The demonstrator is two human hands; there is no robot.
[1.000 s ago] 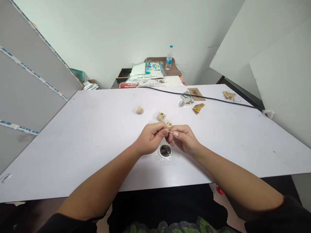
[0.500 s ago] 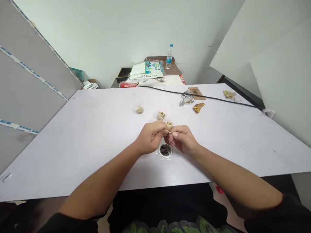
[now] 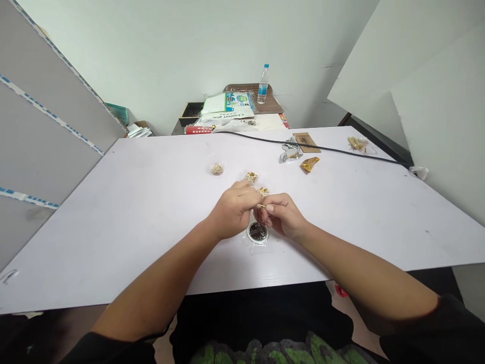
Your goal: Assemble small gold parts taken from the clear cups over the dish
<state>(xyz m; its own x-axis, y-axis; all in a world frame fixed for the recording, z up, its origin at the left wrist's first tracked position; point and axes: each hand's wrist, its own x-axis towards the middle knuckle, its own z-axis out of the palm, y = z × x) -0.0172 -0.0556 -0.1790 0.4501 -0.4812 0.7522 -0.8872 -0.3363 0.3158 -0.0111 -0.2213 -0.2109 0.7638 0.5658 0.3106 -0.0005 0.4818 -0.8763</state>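
My left hand [image 3: 235, 210] and my right hand [image 3: 286, 216] meet above the table, fingers closed in a pinch. Between their fingertips is a thin gold-coloured stick-like piece [image 3: 263, 206], too small to name exactly. Just beyond the hands are two small clear containers of gold-coloured pieces, the farther pile [image 3: 251, 176] and the nearer pile [image 3: 263, 191], partly covered by my fingers. Below the hands lies a round dark disc with a white rim [image 3: 258, 232] on clear plastic. Farther left sits a small clear container of thin pale-gold pieces [image 3: 217, 169].
A black cable [image 3: 341, 150] crosses the far side of the white table [image 3: 132, 202]. Near it lie a silver packet [image 3: 290, 151], a brown card [image 3: 307, 141], a gold foil packet [image 3: 309, 164] and a bag of gold pieces [image 3: 357, 144]. A water bottle [image 3: 262, 86] stands behind.
My left hand has turned slightly, its knuckles rising over the pinch. The gold-coloured piece remains between the fingertips. The whole view has shifted a little.
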